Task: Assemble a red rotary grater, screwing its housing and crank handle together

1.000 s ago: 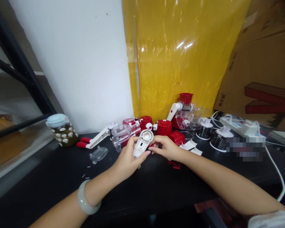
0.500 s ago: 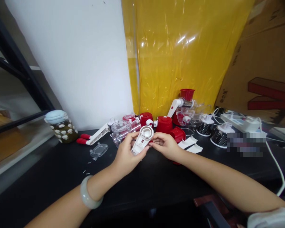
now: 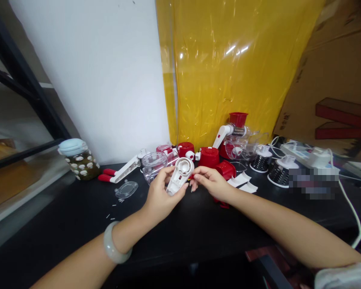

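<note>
My left hand (image 3: 161, 194) is closed round a white plastic crank arm (image 3: 179, 175), holding it tilted above the black table (image 3: 183, 237). A pale jade bangle (image 3: 116, 249) sits on that wrist. My right hand (image 3: 209, 181) is just right of the crank arm, fingertips pinched together at its edge; what they hold, if anything, is hidden. Behind both hands lie red grater parts (image 3: 208, 157) and a clear plastic housing (image 3: 154, 163).
An assembled red and white rotary grater (image 3: 233, 134) stands against yellow plastic sheeting. Two steel drum blades (image 3: 278, 170) and a power strip (image 3: 303, 154) lie at the right. A white crank with red grips (image 3: 118, 173), a clear lid (image 3: 126, 189) and a jar (image 3: 76, 158) are at the left.
Both hands have risen slightly with the crank arm. My right fingers shifted from beside the part to its right edge. The view drifted a little.
</note>
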Available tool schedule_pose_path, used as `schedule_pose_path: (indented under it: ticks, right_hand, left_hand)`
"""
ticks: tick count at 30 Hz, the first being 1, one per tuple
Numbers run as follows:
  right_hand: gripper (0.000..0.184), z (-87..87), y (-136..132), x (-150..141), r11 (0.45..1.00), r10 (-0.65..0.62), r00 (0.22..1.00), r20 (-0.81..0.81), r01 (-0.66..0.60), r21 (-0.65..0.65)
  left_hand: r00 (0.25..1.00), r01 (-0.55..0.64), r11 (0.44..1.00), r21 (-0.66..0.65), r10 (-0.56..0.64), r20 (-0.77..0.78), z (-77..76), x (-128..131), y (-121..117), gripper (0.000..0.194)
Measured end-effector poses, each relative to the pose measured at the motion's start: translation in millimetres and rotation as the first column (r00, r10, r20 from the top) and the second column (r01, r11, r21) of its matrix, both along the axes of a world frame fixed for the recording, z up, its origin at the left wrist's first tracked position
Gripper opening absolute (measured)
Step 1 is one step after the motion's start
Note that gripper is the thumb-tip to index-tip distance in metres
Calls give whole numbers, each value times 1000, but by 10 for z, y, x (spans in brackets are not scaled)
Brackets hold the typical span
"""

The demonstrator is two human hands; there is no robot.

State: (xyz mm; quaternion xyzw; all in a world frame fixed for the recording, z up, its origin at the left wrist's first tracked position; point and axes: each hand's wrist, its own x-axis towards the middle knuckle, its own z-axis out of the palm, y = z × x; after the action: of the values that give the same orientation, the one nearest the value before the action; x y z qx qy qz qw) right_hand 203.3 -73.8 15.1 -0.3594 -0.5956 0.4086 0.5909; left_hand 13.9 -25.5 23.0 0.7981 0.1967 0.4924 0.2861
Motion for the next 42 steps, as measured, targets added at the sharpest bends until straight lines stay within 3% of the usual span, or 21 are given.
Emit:
schedule_pose_path:
  ticks: [6,10,22,42]
  right_hand:
    - [42,-15,-11,-40,996,59,996,-66,-63,-58]
    - [32,-4,-22,-40,997,36,993,-111,-44,-66]
    - [37,-3,-28,-63,995,39,972,-233,-58,-76]
    - [36,-50,-45,-139,973,125,969,-212,-162,-167]
  left_hand:
    - [1000,6,1000,31,-6,26,-8,6,10,44]
    - [1000,4,999,47,-5,14,7,-5,-9,40]
    - [999,-26,999,34,27,-34,-47,-15,-25,46]
    - [998,-28,990,141,36,-59,-81,-27,-62,50]
